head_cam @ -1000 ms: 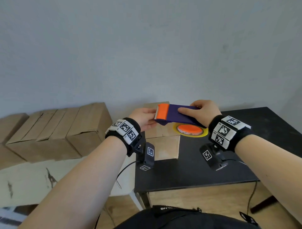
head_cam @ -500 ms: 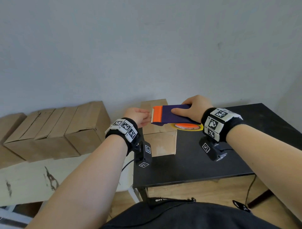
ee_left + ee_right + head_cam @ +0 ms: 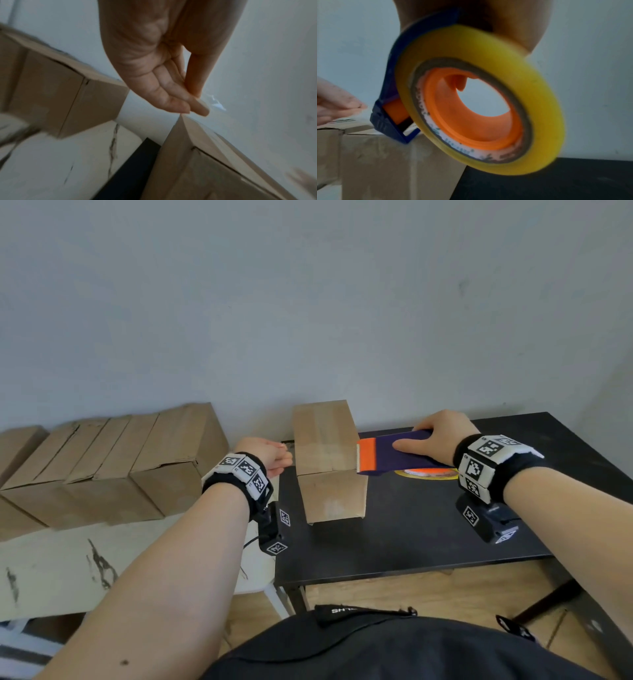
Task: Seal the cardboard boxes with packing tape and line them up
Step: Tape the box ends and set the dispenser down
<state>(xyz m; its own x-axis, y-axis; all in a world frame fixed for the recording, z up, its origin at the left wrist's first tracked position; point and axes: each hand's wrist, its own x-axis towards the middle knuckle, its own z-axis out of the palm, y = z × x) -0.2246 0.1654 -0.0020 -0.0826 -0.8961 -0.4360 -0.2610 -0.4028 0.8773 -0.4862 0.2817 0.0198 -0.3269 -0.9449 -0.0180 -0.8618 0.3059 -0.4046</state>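
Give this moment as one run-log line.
right hand: grips tape dispenser | tape dispenser: blade end at top right edge of box | left hand: beside box, left side, grip unclear

Soft, even light fills the head view. The wall [image 3: 308, 302] beyond the left hand [image 3: 265, 455] and right hand [image 3: 438, 436] is a flat pale grey with no glare. The box [image 3: 325, 501] between the hands throws only a faint shadow on the dark counter [image 3: 411, 535]. The forearms stretch and bow toward the lower edges. Both wrist views are dimmer and grainier. The boxes [image 3: 51, 94] left of the left hand smear with motion blur. Under the backlit, dark right hand, the tape dispenser [image 3: 392, 75] blurs, most along its yellow rim.
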